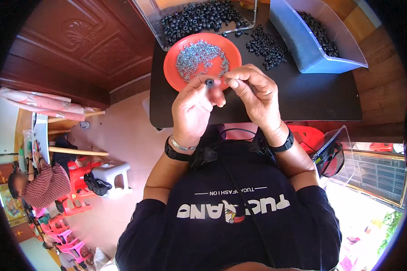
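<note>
My left hand (192, 108) is closed in a pinch on a small black round part (209, 82) with a hole in it. Close beside it, my right hand (255, 92) pinches a tiny silver piece (227, 81) between thumb and forefinger. Both hands are over the near edge of an orange-red plate (169, 67), their fingertips almost meeting. Many small silver metal pieces (196, 56) lie spread on that plate. Part of the left fingers is blurred, so their exact hold on the black part is hard to make out.
Behind the plate stands a clear bin (151, 27) of black round parts. A heap of smaller black parts (266, 47) lies on the dark table (312, 97), beside a blue bin (321, 65) with more. Stools (113, 174) and another person (45, 185) are at the left.
</note>
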The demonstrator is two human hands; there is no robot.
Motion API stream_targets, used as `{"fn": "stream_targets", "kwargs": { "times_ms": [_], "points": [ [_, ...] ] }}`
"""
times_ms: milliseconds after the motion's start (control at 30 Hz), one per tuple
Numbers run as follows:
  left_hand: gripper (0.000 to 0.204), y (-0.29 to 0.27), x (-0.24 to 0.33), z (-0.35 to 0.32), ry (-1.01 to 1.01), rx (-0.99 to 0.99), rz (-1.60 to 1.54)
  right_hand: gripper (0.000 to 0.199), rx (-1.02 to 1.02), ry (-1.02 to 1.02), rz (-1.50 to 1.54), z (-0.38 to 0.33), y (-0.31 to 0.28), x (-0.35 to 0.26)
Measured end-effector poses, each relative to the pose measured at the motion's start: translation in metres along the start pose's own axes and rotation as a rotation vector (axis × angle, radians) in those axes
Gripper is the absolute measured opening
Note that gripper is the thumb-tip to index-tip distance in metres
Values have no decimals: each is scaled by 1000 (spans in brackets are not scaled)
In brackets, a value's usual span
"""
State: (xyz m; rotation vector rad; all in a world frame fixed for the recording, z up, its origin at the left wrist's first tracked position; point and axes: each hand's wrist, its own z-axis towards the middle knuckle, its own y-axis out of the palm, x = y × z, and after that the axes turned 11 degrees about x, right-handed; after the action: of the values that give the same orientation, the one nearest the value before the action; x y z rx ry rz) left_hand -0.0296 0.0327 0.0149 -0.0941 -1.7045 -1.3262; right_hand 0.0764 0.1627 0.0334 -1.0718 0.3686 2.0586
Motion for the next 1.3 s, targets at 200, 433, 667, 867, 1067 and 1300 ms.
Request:
{"fn": "stream_targets", "kwargs": {
  "times_ms": [200,433,667,867,1067,1300],
  "points": [
    [29,5,2,-2,-4,-37,7,12,37,112,173,-3,-1,7],
    [30,6,2,-3,0,-39,28,13,48,140,177,-5,-3,7],
    [28,8,1,-5,4,-47,45,13,1,102,168,-8,-3,7],
    [24,8,0,-6,58,-70,61,14,20,153,179,-9,-5,4],
    [22,8,-1,-6,94,-80,122,15,8,138,185,-10,-5,3],
    [23,8,-1,-7,95,-81,142,15,16,192,212,-12,-5,3]
  ]
}}
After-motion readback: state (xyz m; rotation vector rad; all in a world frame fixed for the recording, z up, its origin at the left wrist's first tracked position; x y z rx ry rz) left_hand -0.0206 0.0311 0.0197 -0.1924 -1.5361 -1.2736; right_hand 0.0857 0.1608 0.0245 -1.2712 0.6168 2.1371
